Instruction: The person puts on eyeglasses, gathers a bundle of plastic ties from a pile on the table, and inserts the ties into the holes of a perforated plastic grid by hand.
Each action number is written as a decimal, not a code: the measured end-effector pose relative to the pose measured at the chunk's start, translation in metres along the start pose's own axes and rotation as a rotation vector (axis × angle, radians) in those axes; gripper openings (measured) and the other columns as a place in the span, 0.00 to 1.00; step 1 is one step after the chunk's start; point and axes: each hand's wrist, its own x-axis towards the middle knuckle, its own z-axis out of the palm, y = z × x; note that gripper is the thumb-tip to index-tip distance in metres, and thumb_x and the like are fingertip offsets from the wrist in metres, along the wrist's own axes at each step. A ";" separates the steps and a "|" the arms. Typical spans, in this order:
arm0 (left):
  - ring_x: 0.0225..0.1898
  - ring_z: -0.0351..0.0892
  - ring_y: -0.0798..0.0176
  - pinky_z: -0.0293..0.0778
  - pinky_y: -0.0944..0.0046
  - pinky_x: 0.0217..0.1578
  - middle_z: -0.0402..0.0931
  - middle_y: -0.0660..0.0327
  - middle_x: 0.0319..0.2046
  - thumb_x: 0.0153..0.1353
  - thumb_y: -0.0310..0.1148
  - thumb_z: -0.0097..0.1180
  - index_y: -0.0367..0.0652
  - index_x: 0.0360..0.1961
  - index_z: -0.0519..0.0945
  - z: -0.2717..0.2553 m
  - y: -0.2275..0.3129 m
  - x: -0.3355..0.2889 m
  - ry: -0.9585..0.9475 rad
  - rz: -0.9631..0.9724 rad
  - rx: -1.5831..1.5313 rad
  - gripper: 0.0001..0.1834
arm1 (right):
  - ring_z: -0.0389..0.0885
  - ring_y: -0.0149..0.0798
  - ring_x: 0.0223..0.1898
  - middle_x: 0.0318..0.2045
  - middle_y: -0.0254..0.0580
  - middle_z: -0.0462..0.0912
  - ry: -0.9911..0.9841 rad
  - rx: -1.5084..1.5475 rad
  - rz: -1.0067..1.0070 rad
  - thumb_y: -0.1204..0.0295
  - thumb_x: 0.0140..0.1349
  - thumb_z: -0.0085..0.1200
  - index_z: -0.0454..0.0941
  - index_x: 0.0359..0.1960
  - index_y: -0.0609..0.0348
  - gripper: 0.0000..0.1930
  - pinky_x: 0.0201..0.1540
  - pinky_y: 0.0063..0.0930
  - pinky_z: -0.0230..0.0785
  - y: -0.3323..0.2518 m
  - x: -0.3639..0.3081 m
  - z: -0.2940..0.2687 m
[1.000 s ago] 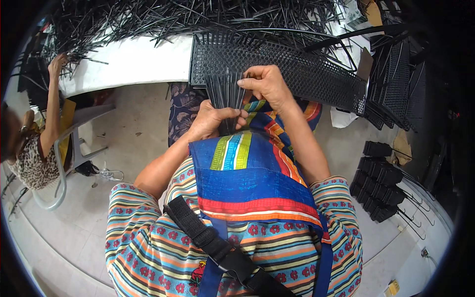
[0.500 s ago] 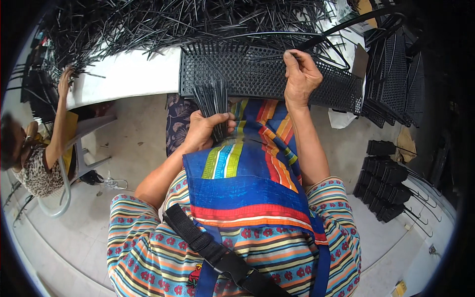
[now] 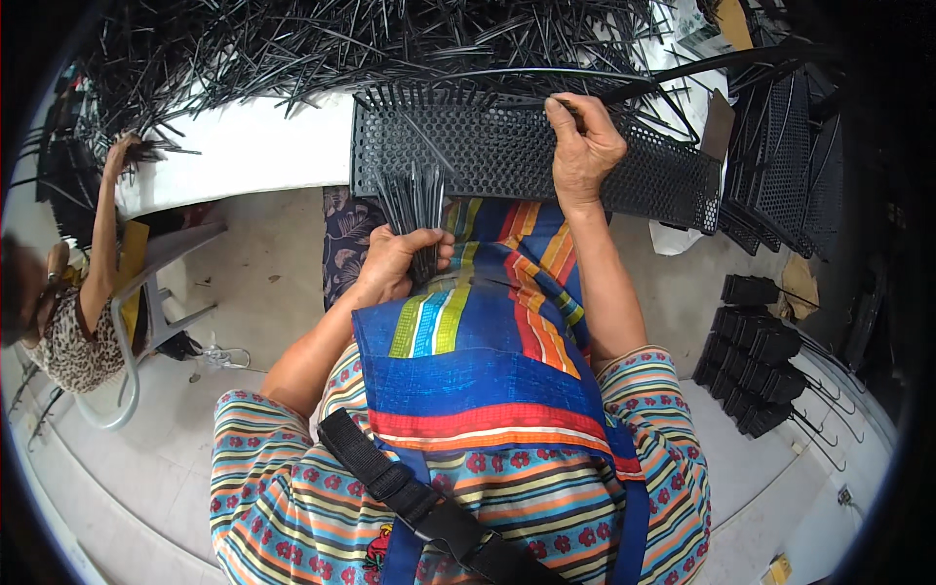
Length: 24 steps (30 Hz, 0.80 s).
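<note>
Partly hidden: rod under right hand [image 3: 583,146]

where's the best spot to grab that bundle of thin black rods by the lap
Grip the bundle of black rods around its lower end, coming from the left, as the left hand does: the rods fan apart at their upper tips and stay gathered only low down.

1. Lighting: I read bright, even, diffuse light; shadows soft and faint.
2. Glare: white table [image 3: 253,156] nearly washes out.
3. Distortion: strong fisheye bending, black vignette at rim.
4. Focus: centre sharp; edges softer.
</note>
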 end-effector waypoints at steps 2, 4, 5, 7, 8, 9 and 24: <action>0.25 0.83 0.62 0.83 0.66 0.26 0.82 0.50 0.28 0.57 0.20 0.58 0.26 0.31 0.81 -0.002 -0.003 0.002 0.019 -0.032 -0.002 0.04 | 0.75 0.26 0.21 0.22 0.36 0.80 -0.033 -0.061 -0.082 0.80 0.51 0.64 0.83 0.29 0.63 0.04 0.24 0.20 0.64 0.001 0.002 0.006; 0.24 0.83 0.62 0.82 0.65 0.26 0.82 0.50 0.27 0.56 0.20 0.59 0.25 0.30 0.80 0.002 -0.001 0.002 0.018 0.013 0.039 0.05 | 0.76 0.30 0.20 0.22 0.39 0.81 -0.084 -0.158 -0.119 0.78 0.51 0.65 0.83 0.29 0.63 0.05 0.23 0.23 0.65 -0.002 0.009 0.012; 0.25 0.83 0.62 0.82 0.65 0.25 0.82 0.50 0.28 0.56 0.20 0.59 0.26 0.30 0.81 0.002 -0.001 0.001 0.021 0.002 0.058 0.05 | 0.79 0.34 0.20 0.22 0.40 0.81 -0.100 -0.187 -0.150 0.74 0.51 0.64 0.83 0.29 0.61 0.05 0.24 0.26 0.67 0.002 0.010 0.015; 0.25 0.83 0.61 0.83 0.65 0.26 0.82 0.50 0.28 0.56 0.20 0.59 0.26 0.30 0.81 0.001 0.000 0.000 0.016 -0.015 0.048 0.04 | 0.80 0.36 0.21 0.23 0.40 0.82 -0.147 -0.248 -0.140 0.73 0.51 0.64 0.83 0.28 0.60 0.05 0.24 0.27 0.68 0.000 0.015 0.018; 0.24 0.83 0.61 0.83 0.65 0.26 0.82 0.50 0.28 0.56 0.20 0.59 0.26 0.30 0.81 0.001 0.000 -0.001 0.010 -0.030 0.038 0.04 | 0.81 0.38 0.21 0.23 0.40 0.82 -0.194 -0.308 -0.134 0.72 0.52 0.64 0.83 0.28 0.60 0.05 0.25 0.27 0.69 -0.002 0.017 0.019; 0.24 0.83 0.61 0.83 0.65 0.26 0.82 0.50 0.28 0.56 0.20 0.59 0.26 0.30 0.81 0.001 0.001 -0.002 0.010 -0.032 0.038 0.04 | 0.81 0.40 0.23 0.24 0.40 0.82 -0.225 -0.371 -0.120 0.70 0.53 0.63 0.84 0.28 0.58 0.05 0.26 0.28 0.70 -0.006 0.020 0.018; 0.26 0.84 0.60 0.82 0.66 0.27 0.82 0.48 0.29 0.56 0.18 0.59 0.26 0.33 0.80 0.000 0.009 -0.007 -0.046 0.027 -0.056 0.05 | 0.73 0.21 0.22 0.21 0.31 0.81 -0.712 -0.264 0.357 0.72 0.50 0.68 0.84 0.30 0.63 0.08 0.25 0.18 0.65 -0.034 -0.029 0.024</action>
